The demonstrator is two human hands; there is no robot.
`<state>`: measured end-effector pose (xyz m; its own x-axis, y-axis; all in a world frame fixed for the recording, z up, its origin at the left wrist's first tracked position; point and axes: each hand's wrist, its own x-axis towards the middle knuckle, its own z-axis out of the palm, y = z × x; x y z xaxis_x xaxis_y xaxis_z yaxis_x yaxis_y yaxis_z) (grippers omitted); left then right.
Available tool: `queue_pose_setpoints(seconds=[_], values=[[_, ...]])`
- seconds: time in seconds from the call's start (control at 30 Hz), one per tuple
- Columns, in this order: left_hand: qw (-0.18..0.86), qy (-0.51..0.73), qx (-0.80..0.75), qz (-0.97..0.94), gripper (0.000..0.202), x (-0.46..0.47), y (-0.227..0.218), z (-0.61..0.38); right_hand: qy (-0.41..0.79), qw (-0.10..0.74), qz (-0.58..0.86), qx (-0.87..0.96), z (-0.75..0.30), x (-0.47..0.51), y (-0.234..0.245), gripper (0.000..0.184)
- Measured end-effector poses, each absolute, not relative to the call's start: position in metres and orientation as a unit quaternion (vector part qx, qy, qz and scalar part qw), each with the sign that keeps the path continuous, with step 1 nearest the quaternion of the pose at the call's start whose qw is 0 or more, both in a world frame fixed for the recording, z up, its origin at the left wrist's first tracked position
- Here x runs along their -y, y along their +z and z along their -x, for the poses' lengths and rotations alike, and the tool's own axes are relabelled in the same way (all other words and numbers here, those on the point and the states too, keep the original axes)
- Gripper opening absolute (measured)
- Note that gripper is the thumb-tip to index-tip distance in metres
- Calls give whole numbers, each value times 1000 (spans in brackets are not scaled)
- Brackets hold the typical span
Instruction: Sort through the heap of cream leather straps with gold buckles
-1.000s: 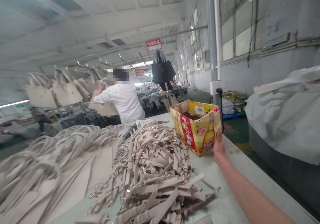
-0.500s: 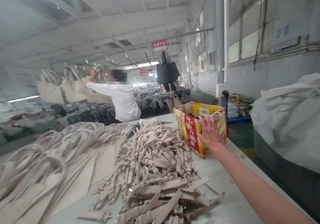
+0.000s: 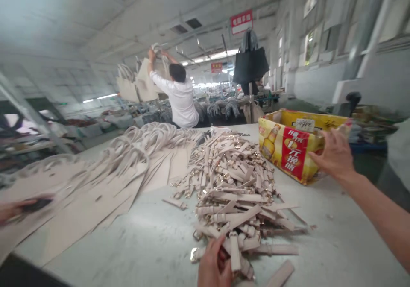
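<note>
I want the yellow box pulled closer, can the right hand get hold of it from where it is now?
Probably yes: the right hand is already at the near corner of the yellow box, fingers spread against its side, nothing between them.

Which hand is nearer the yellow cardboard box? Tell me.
Right. The right hand touches the near side of the yellow cardboard box; the left hand sits well short of it, on the strap pile.
</note>
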<state>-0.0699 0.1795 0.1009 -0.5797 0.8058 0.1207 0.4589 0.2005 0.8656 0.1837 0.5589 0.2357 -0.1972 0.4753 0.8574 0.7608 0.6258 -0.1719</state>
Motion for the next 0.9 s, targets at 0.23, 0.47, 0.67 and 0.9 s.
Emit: queue_pose_setpoints(seconds=[0.23, 0.47, 0.67, 0.9], values=[[114, 384, -800, -448, 24, -183, 118, 75, 8, 471, 275, 838, -137, -412, 211, 54], [66, 273, -839, -465, 13, -205, 119, 69, 74, 302, 138, 940, -119, -284, 120, 53], [41, 268, -831, -487, 7, -196, 115, 69, 35, 265, 52, 962, -114, -264, 95, 43], [-17, 277, -817, -505, 4, -179, 114, 62, 92, 228, 28, 969, -98, -250, 70, 16]])
